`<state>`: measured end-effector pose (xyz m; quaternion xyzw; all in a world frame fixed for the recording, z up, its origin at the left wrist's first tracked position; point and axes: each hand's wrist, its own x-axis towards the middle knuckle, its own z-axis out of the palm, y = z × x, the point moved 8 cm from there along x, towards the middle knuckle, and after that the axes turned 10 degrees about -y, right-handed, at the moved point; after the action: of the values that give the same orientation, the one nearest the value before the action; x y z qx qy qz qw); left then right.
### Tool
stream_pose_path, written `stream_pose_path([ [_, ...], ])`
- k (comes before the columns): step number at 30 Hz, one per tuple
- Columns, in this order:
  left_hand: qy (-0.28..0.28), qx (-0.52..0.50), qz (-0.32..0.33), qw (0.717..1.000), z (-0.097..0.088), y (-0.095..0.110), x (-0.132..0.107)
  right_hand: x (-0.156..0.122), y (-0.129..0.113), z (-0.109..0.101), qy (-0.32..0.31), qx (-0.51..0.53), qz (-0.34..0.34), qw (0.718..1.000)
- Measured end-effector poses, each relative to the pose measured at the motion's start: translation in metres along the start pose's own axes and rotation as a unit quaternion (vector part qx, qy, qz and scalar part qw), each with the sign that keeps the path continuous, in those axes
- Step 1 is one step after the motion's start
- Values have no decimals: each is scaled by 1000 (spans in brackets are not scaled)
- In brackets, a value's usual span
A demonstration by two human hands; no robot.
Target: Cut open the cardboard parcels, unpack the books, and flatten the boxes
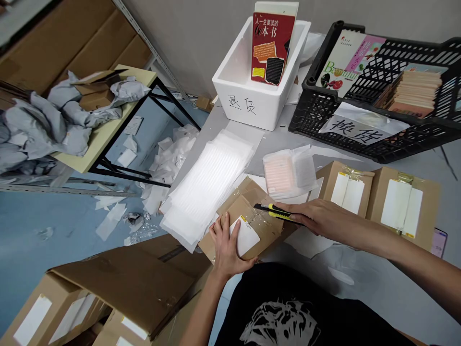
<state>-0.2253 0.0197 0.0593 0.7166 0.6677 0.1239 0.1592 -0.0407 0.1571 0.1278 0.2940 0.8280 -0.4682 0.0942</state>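
A small taped cardboard parcel (252, 211) with a white label lies at the table's near edge. My left hand (226, 245) grips its near left side, fingers wrapped over the top by the label. My right hand (317, 216) is closed on a yellow and black utility knife (275, 210), whose blade end points left across the parcel's taped top.
A stack of clear plastic bags (209, 185) lies left of the parcel; a bagged pink book (288, 173) and two labelled parcels (347, 190) (403, 204) lie behind. A white foam box (259, 91) and black crate (378, 86) hold books. Cartons (118, 288) stand on the floor.
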Motion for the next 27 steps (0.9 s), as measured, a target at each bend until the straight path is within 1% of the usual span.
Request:
stream_pose_path([
  [6, 21, 8, 23, 999, -2, 5, 1, -2, -4, -2, 2, -3, 3, 1000],
  [12, 42, 9, 34, 998, -6, 8, 4, -5, -2, 0, -29, -44, 17, 998],
  [16, 41, 8, 41, 998, -6, 10, 5, -8, 0, -1, -26, -58, 19, 998],
  [21, 47, 5, 37, 998, -7, 10, 5, -14, 1, 1, -25, -41, 10, 999],
  [27, 39, 3, 43, 998, -5, 12, 7, -23, 1, 2, -18, -39, 9, 999],
])
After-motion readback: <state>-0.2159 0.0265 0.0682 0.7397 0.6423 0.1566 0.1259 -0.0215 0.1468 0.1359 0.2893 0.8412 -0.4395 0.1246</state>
